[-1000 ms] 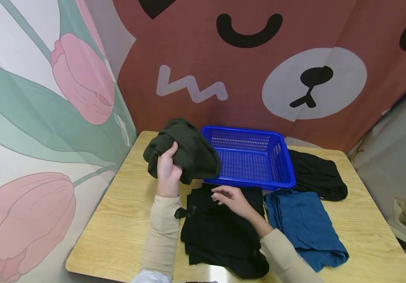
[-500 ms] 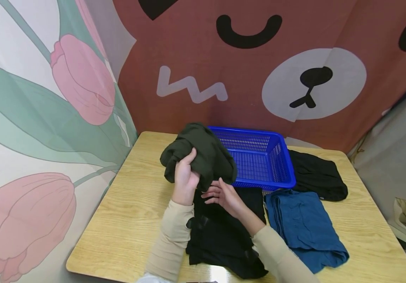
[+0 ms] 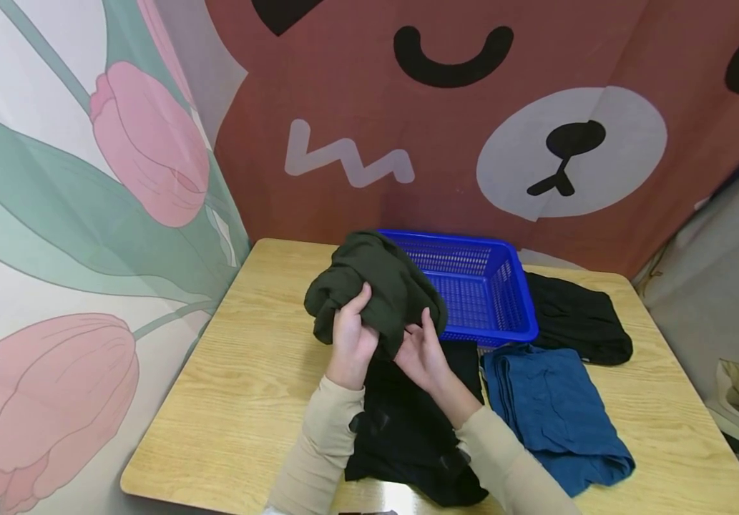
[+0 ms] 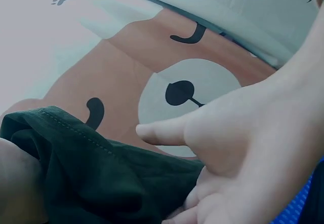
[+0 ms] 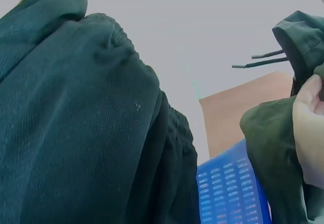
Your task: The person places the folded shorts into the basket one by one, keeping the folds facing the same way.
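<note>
A bunched dark green garment (image 3: 382, 279) hangs over the table, overlapping the basket's left side in the head view. My left hand (image 3: 353, 340) grips its near side, thumb over the cloth. At its lower right edge is my right hand (image 3: 427, 354), whose thumb stands out straight and does not press on the cloth; the left wrist view has the fingers of the right hand (image 4: 243, 143) partly hidden beneath the cloth. Stitching runs along an edge of the garment (image 4: 101, 168) there. Gathered cloth and two thin drawstrings (image 5: 260, 62) show in the right wrist view.
A blue plastic basket (image 3: 520, 300) stands at the back of the wooden table (image 3: 227, 400). In front of it lies a black folded garment (image 3: 417, 436), with a blue folded garment (image 3: 556, 415) to its right. Another black garment (image 3: 578, 318) lies right of the basket.
My left hand has carried the dark green garment to the right, across the basket's left side. My right hand has risen from above the black garment to the green garment's lower edge.
</note>
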Tool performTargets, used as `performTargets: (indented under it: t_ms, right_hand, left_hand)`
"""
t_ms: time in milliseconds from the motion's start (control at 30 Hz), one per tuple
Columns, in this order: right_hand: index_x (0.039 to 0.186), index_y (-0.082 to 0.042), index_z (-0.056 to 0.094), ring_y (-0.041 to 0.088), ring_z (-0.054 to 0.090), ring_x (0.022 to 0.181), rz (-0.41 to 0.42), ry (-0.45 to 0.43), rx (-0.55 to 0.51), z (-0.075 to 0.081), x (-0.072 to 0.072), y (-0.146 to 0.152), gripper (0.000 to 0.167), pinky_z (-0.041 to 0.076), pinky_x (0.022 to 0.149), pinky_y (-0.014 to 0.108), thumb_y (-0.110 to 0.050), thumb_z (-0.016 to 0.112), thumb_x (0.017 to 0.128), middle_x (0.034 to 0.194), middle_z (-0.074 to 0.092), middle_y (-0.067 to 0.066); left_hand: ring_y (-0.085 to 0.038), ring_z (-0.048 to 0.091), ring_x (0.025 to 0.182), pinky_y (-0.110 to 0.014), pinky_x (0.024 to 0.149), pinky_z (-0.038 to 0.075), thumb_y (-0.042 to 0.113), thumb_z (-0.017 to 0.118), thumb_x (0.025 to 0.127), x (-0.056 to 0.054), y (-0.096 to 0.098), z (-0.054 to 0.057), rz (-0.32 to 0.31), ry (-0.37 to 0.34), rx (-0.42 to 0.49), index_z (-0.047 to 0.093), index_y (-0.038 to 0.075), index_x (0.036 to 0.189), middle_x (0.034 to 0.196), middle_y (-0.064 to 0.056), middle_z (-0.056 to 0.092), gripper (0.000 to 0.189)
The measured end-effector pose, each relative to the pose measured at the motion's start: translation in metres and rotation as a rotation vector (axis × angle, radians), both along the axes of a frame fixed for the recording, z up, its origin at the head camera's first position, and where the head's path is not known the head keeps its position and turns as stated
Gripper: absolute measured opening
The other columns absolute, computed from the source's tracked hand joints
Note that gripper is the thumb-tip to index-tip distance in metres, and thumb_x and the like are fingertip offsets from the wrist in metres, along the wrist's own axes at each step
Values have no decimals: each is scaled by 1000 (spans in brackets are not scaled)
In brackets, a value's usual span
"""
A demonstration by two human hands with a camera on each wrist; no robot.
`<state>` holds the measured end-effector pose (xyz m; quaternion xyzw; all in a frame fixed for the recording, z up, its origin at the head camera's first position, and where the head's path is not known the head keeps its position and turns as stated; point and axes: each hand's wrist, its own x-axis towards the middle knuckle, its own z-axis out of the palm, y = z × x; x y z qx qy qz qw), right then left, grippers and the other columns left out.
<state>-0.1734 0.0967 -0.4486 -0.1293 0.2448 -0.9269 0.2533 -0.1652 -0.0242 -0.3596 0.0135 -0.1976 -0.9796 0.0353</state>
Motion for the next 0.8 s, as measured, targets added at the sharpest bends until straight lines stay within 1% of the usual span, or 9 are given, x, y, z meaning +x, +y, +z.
performTargets:
  t_ms: [100,200,233,300,433,533,600,700,800]
  right_hand:
    - [115,-3,56,18,50,110,-19,-72,-50,2,-1,0,64,36,94,32,-55,26,90,116,57,8]
    - [116,-9,56,16,48,112,-44,-129,-43,5,-2,-1,61,31,98,31,-57,29,88,119,56,4]
    - [121,-11,51,15,47,113,-50,-143,-35,5,-2,-1,62,28,100,32,-58,29,88,119,55,2]
    - [129,-13,40,14,46,114,-57,-151,-24,6,-3,0,64,23,102,32,-59,28,87,120,54,0]
    - [131,-15,27,13,43,116,-86,-101,-5,4,-6,4,62,20,104,32,-58,25,87,123,51,-1]
    - [124,-16,38,14,43,115,-122,-68,-23,3,-6,9,55,26,100,31,-55,27,87,122,48,1]
    - [122,-16,41,15,43,114,-130,-55,-40,3,-6,12,55,28,99,31,-55,27,86,122,46,2]
    - [122,-15,42,16,43,114,-119,-61,-76,7,-6,15,59,28,99,31,-57,24,84,123,46,2]
    - [119,-15,48,14,46,112,-128,-79,-75,13,-7,18,66,28,98,30,-61,22,81,121,51,0]
  left_hand:
    - [-25,37,121,-35,98,31,-6,40,91,2,1,-2,-20,-2,-10,32,0,132,133,-13,37,42]
    - [-25,36,121,-35,99,31,-5,40,92,3,2,-4,-38,-2,-13,32,0,132,134,-12,37,42]
    - [-25,36,122,-35,99,31,-5,40,92,3,2,-5,-44,2,-12,31,1,133,134,-12,36,42]
    - [-25,35,122,-35,99,30,-6,40,91,4,3,-6,-46,7,-9,30,2,133,135,-12,34,43]
    - [-25,34,123,-36,99,30,-7,39,91,8,3,-12,-40,9,-16,29,2,134,135,-12,33,46]
    - [-25,34,122,-36,99,30,-8,39,90,9,3,-15,-33,4,-30,29,3,134,134,-12,35,46]
    - [-25,36,121,-35,99,31,-8,41,90,9,3,-18,-30,-5,-44,30,2,134,132,-11,37,46]
    - [-25,39,119,-35,98,32,-7,43,89,10,3,-21,-35,-27,-69,32,2,132,129,-11,41,45]
    - [-25,41,117,-36,98,32,-7,44,89,11,4,-25,-53,-41,-93,33,2,131,127,-10,43,45]
